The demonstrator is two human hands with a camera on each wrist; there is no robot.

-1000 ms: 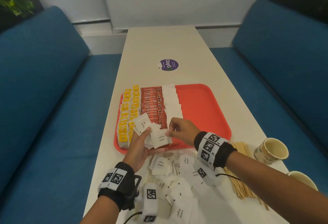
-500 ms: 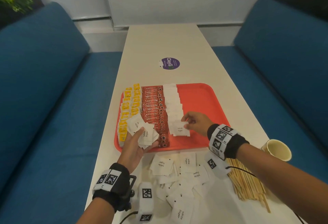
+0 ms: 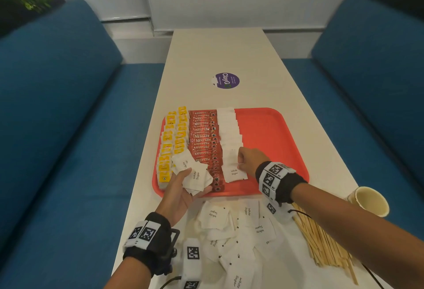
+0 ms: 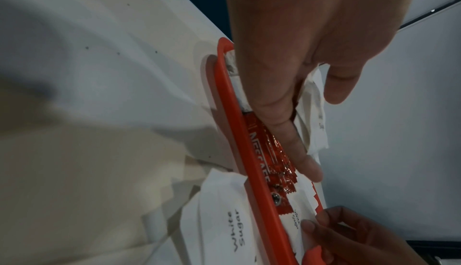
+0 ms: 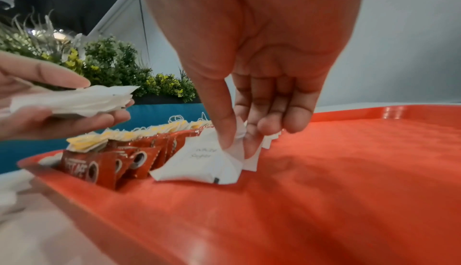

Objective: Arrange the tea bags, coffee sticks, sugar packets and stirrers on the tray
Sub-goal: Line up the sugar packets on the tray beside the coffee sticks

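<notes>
On the orange tray (image 3: 270, 132) lie columns of yellow tea bags (image 3: 174, 137), red coffee sticks (image 3: 205, 142) and white sugar packets (image 3: 229, 132). My left hand (image 3: 183, 188) holds a fanned stack of sugar packets (image 3: 191, 174) over the tray's near left corner, thumb on top. My right hand (image 3: 249, 161) pinches the nearest sugar packet (image 3: 234, 171) at the front end of the white column; the right wrist view shows thumb and fingers on that packet (image 5: 202, 162). Loose sugar packets (image 3: 234, 231) and wooden stirrers (image 3: 325, 240) lie on the table in front of the tray.
Two paper cups (image 3: 369, 200) stand at the table's right edge near my right forearm. A purple round sticker (image 3: 226, 80) sits farther up the white table (image 3: 218, 55). Blue benches (image 3: 57, 116) flank both sides. The tray's right half is bare.
My right hand took a sugar packet from the left hand's stack, carried it right and set it down at the near end of the white column. The left hand stayed put.
</notes>
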